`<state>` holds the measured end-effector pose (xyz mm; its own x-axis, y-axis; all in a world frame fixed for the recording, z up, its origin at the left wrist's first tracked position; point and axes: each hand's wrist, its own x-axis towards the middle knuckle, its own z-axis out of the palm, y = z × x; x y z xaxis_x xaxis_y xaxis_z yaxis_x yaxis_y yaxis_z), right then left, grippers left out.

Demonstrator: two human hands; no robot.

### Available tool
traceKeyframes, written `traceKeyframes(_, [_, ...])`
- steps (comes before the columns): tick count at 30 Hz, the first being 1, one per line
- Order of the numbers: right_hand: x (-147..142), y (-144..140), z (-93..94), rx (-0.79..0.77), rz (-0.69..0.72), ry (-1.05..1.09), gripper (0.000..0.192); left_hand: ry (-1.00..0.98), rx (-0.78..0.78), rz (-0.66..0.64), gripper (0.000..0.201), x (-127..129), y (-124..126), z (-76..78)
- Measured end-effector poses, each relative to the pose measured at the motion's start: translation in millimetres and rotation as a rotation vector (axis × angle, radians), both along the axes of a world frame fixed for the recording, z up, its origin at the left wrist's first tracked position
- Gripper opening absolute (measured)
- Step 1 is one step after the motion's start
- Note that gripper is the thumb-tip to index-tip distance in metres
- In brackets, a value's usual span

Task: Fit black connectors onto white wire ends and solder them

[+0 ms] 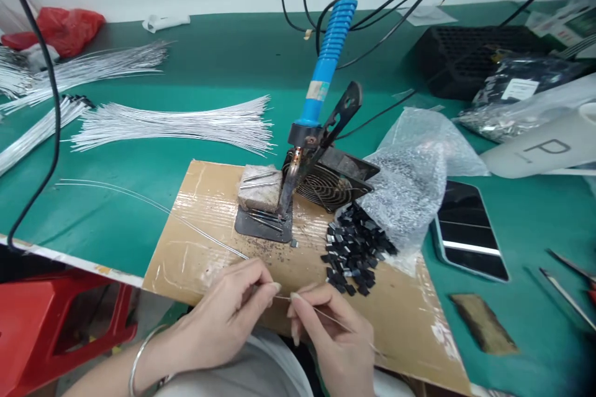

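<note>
Thin, pale wire point(212, 237) is pinched by the left hand point(228, 310) and the right hand point(338, 332) over scuffed cardboard point(400, 310) at the worktop's point(535, 217) near edge, the gripped lengths hidden. Beyond, flat black pieces point(356, 248) lie heaped against a crinkled plastic bag point(414, 180), its contents indistinct.

The long, thin pale strands point(214, 239) look smooth, perhaps plastic-coated wire, though too fine to be sure. The brown corrugated cardboard sheet point(395, 322) is matt and scuffed; the green table covering point(214, 87) is smooth with a soft sheen. The ribbed blue handle point(335, 37) looks like glossy plastic, the slotted dark metal bracket point(321, 142) dull. The clear plastic bag point(414, 167) is crinkled and shiny.
</note>
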<state>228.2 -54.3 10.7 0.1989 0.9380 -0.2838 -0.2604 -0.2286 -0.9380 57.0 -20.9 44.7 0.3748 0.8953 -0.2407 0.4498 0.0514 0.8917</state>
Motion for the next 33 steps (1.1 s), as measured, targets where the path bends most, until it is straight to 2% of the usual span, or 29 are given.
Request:
traceKeyframes(2, [12.1,8.2,1.2,-0.023,-0.053,0.010,0.037,0.017,0.065,0.081,0.034,-7.5,-1.5,-5.4])
traceKeyframes(4, [26.5,20.8,1.6,-0.033,-0.099,0.044,0.037,0.060,0.192,0.175,0.032,-18.6,-4.0,-13.3])
traceKeyframes(6, [39.2,36.2,1.5,-0.046,-0.038,0.070,0.037,0.145,0.370,0.234,0.028,-31.6,-7.6,-23.2])
traceKeyframes(9, [47.8,60.6,1.5,-0.082,0.058,0.098,0.040,0.266,0.676,0.209,0.022,-47.3,-14.1,-38.2])
traceKeyframes(12, [45.7,82.5,2.5,-0.080,0.132,0.173,0.042,0.287,0.831,0.168,0.020,-51.7,-19.0,-49.8])
traceKeyframes(17, [40.0,105.1,3.8,-0.114,0.146,0.327,0.043,0.319,0.962,0.157,0.024,-44.6,-21.0,-58.3])
traceKeyframes(22, [36.2,113.4,5.5,-0.091,0.173,0.354,0.040,0.364,1.008,0.143,0.025,-42.5,-20.1,-60.1])
traceKeyframes(33, [21.5,120.2,-7.2,-0.050,0.379,0.425,0.035,0.422,1.062,0.154,0.025,-39.8,-22.0,-61.7])
